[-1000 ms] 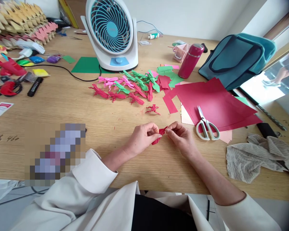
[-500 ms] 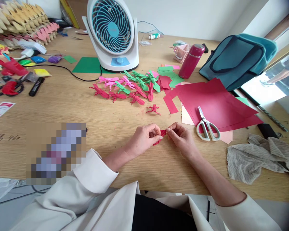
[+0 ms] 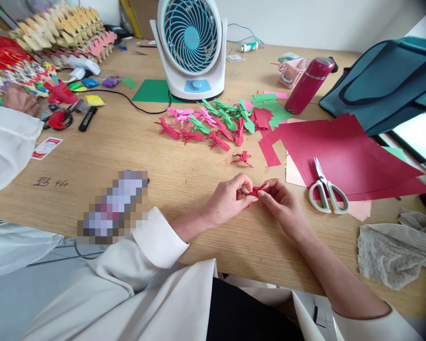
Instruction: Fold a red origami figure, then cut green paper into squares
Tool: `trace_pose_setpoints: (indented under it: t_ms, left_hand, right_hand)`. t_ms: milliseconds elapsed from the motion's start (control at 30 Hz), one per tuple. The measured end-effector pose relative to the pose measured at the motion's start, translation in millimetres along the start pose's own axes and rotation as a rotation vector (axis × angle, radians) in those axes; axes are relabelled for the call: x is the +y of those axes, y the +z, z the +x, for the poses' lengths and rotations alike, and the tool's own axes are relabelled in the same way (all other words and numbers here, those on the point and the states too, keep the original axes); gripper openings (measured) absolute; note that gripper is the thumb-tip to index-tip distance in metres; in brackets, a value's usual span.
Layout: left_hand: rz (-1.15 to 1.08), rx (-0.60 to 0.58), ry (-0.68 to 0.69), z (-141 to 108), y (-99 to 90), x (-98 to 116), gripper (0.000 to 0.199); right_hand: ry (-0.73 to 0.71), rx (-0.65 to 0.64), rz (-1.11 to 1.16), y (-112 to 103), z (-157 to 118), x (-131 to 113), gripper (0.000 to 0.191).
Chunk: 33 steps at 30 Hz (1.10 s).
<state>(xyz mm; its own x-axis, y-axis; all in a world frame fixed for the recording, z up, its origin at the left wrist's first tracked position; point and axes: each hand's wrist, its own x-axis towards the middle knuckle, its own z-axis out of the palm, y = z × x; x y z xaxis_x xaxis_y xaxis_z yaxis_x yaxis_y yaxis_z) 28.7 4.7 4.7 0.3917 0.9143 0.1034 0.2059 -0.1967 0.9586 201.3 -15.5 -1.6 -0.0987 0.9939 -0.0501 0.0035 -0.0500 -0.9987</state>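
My left hand (image 3: 230, 196) and right hand (image 3: 284, 206) pinch a small folded red paper (image 3: 257, 190) between them, over the table (image 3: 199, 163). From it, a folded red figure (image 3: 243, 157) lies near at 11 o'clock, a fan (image 3: 191, 85) well beyond; a bottle (image 3: 309, 86) stands at 1, scissors (image 3: 323, 178) overlap red sheets (image 3: 362, 156) at 3, and another person's hand (image 3: 20, 99) is at 10.

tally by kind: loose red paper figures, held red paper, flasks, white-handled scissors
Loose red folded-paper figures: 6
Held red folded paper: 1
Magenta flask: 1
White-handled scissors: 1
Total: 9
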Motion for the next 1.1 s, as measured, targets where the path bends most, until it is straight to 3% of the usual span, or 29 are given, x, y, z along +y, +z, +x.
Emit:
trace_pose_setpoints:
  t_ms: [233, 567, 933, 1100]
  left_hand:
    - [0.016, 0.013, 0.015, 0, -0.2, -1, 0.025]
    - [-0.232, -0.075, -0.106, 4, -1.1, -10, 0.027]
    - [0.000, -0.037, -0.084, 6, -2.0, -9, 0.007]
    - [-0.001, -0.016, -0.059, 4, -1.4, -9, 0.012]
  right_hand:
    - [-0.024, -0.120, -0.099, -4, -1, 0, 0.029]
    - [-0.082, 0.027, -0.334, -3, -4, 13, 0.031]
    - [-0.098, 0.037, -0.185, 4, -2, 11, 0.024]
    - [-0.093, 0.130, 0.000, 2, 0, 12, 0.023]
